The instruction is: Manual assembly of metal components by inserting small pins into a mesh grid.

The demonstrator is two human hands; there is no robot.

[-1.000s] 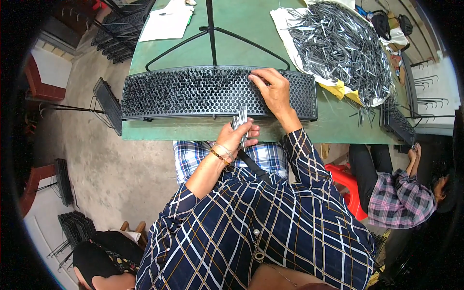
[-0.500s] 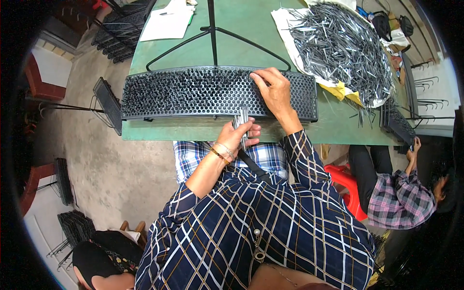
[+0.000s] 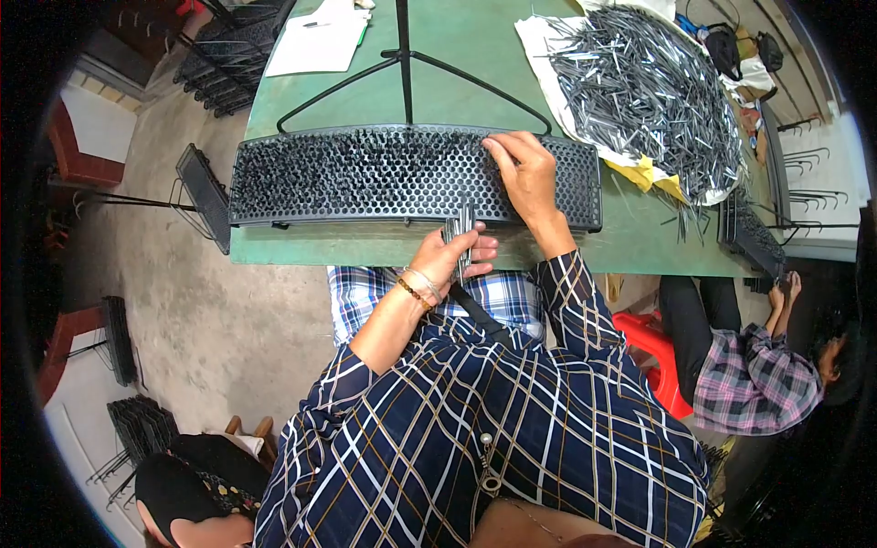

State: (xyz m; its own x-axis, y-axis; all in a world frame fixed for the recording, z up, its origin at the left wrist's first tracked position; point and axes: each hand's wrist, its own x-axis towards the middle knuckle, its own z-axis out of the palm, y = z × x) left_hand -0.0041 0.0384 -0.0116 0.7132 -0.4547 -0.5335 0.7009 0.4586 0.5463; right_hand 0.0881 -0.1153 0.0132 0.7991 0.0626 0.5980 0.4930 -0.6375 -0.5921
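Note:
A long black perforated panel point(image 3: 566, 183) lies along the table's near edge. Short dark pieces stick up from its left and middle holes, while the holes at its right end are bare. Below the panel's front edge, my left hand point(image 3: 448, 254) is closed round a bundle of thin dark strips point(image 3: 464, 224), their ends pointing up. My right hand point(image 3: 528, 173) rests over the panel right of its middle, thumb and forefinger together near the far rim. Whatever lies between those fingertips is too small to make out.
A black metal rod frame point(image 3: 402, 57) extends behind the panel on the green table point(image 3: 484, 91). White paper point(image 3: 315, 41) lies far left. A big heap of dark strips point(image 3: 639, 91) covers a sack at right. One person point(image 3: 758, 379) works at right; another point(image 3: 201, 484) is at lower left.
My right hand has shifted slightly to the right along the panel's far rim. The left hand keeps its bundle in nearly the same place.

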